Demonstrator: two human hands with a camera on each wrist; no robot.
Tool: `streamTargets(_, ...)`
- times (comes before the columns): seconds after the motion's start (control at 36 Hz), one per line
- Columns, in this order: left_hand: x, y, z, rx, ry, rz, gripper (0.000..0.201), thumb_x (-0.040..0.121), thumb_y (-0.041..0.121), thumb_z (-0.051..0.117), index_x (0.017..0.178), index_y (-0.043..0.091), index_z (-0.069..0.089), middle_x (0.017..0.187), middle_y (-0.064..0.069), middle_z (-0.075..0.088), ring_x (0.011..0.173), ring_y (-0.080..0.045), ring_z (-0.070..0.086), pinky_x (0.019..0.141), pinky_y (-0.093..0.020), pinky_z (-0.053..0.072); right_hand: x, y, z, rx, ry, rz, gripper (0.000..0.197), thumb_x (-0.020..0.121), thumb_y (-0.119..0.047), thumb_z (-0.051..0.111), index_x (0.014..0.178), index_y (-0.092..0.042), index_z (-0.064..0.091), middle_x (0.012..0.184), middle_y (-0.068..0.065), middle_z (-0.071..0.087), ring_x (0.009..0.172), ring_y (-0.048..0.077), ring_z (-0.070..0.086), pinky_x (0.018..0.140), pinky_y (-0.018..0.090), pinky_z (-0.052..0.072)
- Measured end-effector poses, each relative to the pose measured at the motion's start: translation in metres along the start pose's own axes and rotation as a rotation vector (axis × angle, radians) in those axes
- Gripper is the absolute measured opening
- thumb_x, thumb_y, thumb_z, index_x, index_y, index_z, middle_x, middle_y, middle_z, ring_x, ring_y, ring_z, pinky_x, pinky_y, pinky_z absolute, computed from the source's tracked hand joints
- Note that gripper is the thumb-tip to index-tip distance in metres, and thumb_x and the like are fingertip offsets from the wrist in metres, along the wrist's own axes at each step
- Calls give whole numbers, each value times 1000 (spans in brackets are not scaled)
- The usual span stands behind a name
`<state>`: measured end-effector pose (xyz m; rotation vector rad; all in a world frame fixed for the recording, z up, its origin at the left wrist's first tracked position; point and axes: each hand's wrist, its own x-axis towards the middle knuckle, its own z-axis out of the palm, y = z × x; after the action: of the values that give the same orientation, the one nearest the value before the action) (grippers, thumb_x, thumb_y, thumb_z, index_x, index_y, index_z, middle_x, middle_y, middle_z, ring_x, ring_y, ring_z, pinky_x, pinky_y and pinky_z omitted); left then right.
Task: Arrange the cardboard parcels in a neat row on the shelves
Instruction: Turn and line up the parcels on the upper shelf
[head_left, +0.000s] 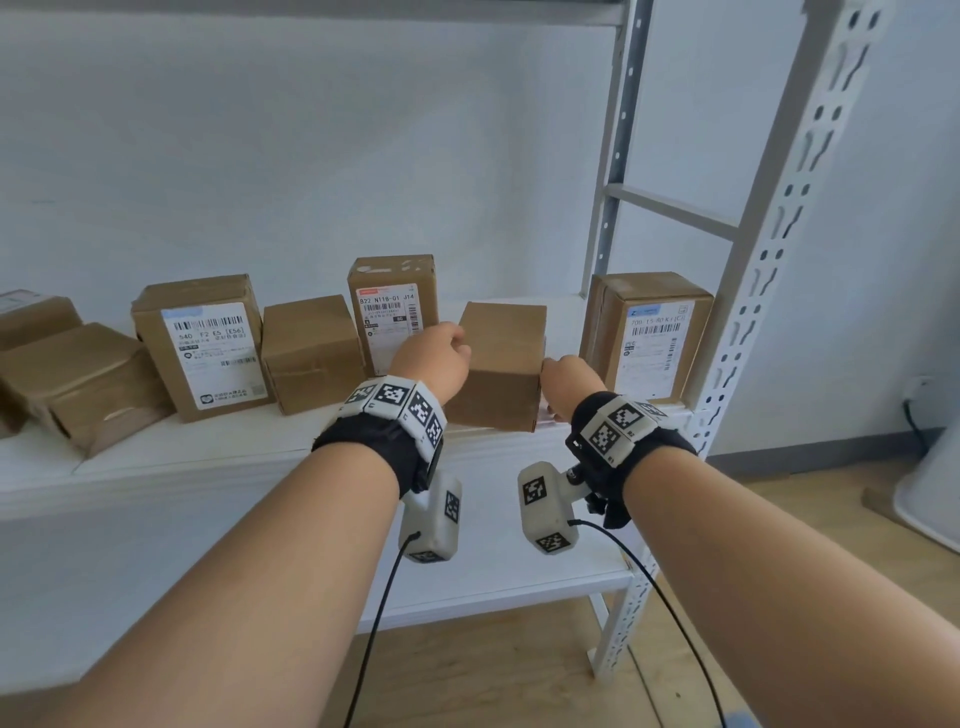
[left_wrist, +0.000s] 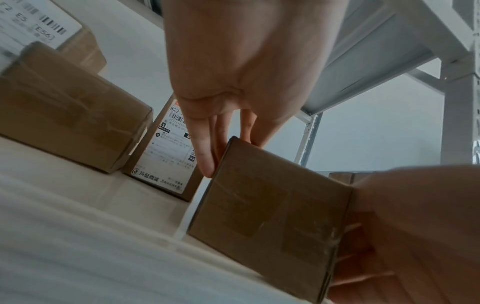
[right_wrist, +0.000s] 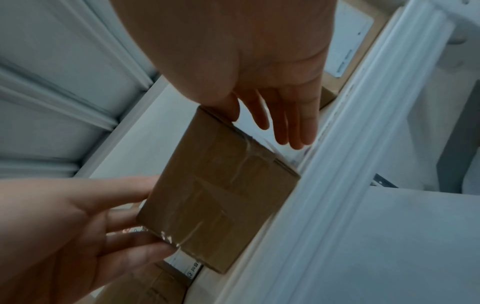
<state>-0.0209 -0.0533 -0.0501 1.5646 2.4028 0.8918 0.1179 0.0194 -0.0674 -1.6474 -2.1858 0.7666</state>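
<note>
A small plain cardboard parcel (head_left: 498, 364) (left_wrist: 270, 216) (right_wrist: 221, 195) stands on the white shelf (head_left: 234, 457), near its front edge, between two labelled parcels. My left hand (head_left: 441, 348) (left_wrist: 233, 82) lies against its left side with straight fingers (left_wrist: 206, 162). My right hand (head_left: 563, 376) (right_wrist: 272, 92) is at its right side, fingers extended, the thumb touching the parcel's top corner. Both hands flank the parcel; neither curls round it. To the left stand a labelled parcel (head_left: 392, 312), a plain one (head_left: 311, 353) and a larger labelled one (head_left: 205, 343).
Another labelled parcel (head_left: 649, 338) stands at the shelf's right end against the perforated metal upright (head_left: 769, 260). Taped parcels (head_left: 78, 374) lie stacked at the far left. A lower shelf (head_left: 493, 587) sits under my wrists. Wooden floor and a white bin (head_left: 930, 493) are at the right.
</note>
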Motion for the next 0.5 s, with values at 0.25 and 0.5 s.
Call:
streamTargets(0.25, -11, 5, -5, -200, -65, -162, 37, 101, 23, 39, 136, 11, 47, 133, -11, 54, 111, -32, 60, 93, -45, 53, -7, -7, -9, 313, 109, -24, 39, 97, -31, 35, 126, -6, 46, 114, 15, 52, 91, 29, 53, 77, 39, 47)
streamTargets(0.5, -21, 14, -3, -400, -154, -302, 95, 86, 78, 15, 141, 6, 44, 132, -14, 55, 106, -31, 61, 95, -45, 52, -11, -14, -12, 500, 316, -141, 31, 94, -26, 46, 122, -15, 51, 120, 6, 57, 95, 22, 59, 75, 31, 46)
